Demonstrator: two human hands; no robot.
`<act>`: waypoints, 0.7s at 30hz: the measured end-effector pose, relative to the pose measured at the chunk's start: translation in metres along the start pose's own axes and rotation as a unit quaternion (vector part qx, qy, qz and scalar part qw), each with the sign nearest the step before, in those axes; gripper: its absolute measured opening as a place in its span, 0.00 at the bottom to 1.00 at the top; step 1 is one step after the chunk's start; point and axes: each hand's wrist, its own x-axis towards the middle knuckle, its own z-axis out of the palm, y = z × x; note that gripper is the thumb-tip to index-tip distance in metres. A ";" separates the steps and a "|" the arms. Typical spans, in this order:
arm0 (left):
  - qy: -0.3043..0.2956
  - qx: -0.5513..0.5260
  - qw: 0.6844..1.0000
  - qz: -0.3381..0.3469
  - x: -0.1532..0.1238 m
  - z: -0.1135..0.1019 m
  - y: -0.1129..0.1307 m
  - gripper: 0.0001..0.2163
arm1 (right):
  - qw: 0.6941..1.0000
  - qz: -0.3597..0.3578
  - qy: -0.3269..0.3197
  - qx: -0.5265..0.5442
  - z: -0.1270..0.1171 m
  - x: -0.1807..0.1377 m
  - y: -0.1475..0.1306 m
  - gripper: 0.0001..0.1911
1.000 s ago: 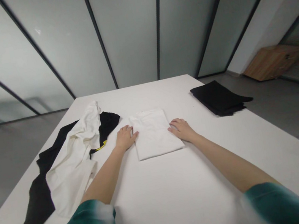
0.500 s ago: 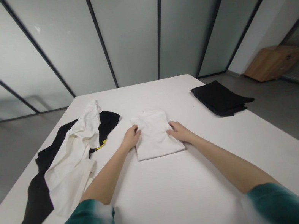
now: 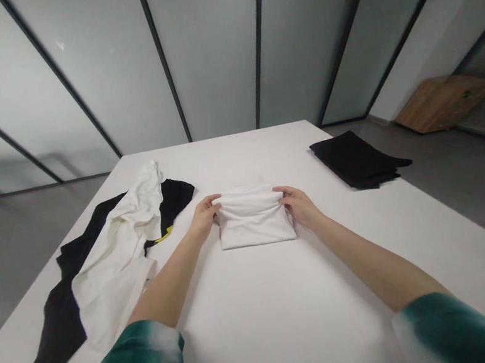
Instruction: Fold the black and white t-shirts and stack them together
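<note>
A white folded garment [image 3: 254,222] lies in the middle of the table, its upper part bunched in soft creases and its near edge straight. My left hand [image 3: 205,214] pinches the garment's left side near the top between thumb and fingers. On the opposite side, my right hand [image 3: 299,204] grips the right edge in the same way. Both hands are at about the same height, with the cloth stretched between them. What kind of garment it is cannot be told from its folded shape.
To the left, a rumpled white garment [image 3: 113,273] lies over black clothing [image 3: 56,327] with a yellow detail. A stack of folded black cloth [image 3: 355,158] rests at the right edge of the white table [image 3: 266,315]. A wooden cabinet [image 3: 444,102] stands beyond, on the floor.
Both hands have moved slightly up and away along the white garment's sides. The garment now looks shorter, its far part folded or bunched, and its near edge sits a little farther away.
</note>
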 end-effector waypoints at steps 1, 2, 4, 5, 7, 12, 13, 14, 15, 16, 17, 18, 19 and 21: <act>-0.007 0.012 1.000 0.009 0.001 -0.001 0.002 0.20 | 1.000 -0.013 0.015 -0.006 0.000 0.000 -0.002 0.18; -0.015 0.026 0.999 0.020 0.002 -0.001 0.006 0.20 | 0.999 -0.028 0.028 -0.021 0.000 0.001 -0.006 0.16; -0.030 0.056 0.997 0.045 0.010 -0.002 0.017 0.20 | 0.996 -0.057 0.041 -0.057 0.002 0.006 -0.018 0.14; -0.038 0.073 0.995 0.056 0.016 -0.001 0.025 0.20 | 0.994 -0.068 0.042 -0.069 0.004 0.010 -0.026 0.13; -0.053 0.108 0.990 0.079 0.032 0.000 0.047 0.21 | 0.992 -0.088 0.038 -0.078 0.008 0.024 -0.046 0.13; -0.073 0.159 0.968 0.182 0.065 0.007 0.107 0.24 | 0.977 -0.189 0.041 -0.094 0.017 0.052 -0.094 0.15; -0.078 0.171 0.962 0.200 0.064 0.007 0.115 0.24 | 0.972 -0.206 0.045 -0.104 0.017 0.050 -0.097 0.15; -0.084 0.189 0.955 0.211 0.060 0.006 0.119 0.24 | 0.968 -0.217 0.051 -0.116 0.016 0.046 -0.097 0.15; -0.090 0.217 0.949 0.211 0.053 0.003 0.119 0.25 | 0.964 -0.221 0.059 -0.133 0.014 0.039 -0.093 0.16; -0.092 0.254 0.942 0.200 0.044 -0.001 0.117 0.25 | 0.962 -0.217 0.068 -0.154 0.010 0.030 -0.086 0.16; -0.086 0.297 0.934 0.179 0.034 -0.006 0.111 0.25 | 0.959 -0.208 0.079 -0.177 0.005 0.020 -0.076 0.16; -0.071 0.344 0.924 0.152 0.024 -0.011 0.104 0.25 | 0.955 -0.194 0.091 -0.205 -0.001 0.010 -0.064 0.16; -0.046 0.391 0.911 0.124 0.015 -0.017 0.095 0.24 | 0.952 -0.174 0.098 -0.234 -0.007 0.001 -0.052 0.16; 0.013 0.473 0.876 0.092 0.002 -0.025 0.076 0.20 | 0.942 -0.145 0.103 -0.285 -0.018 -0.010 -0.030 0.16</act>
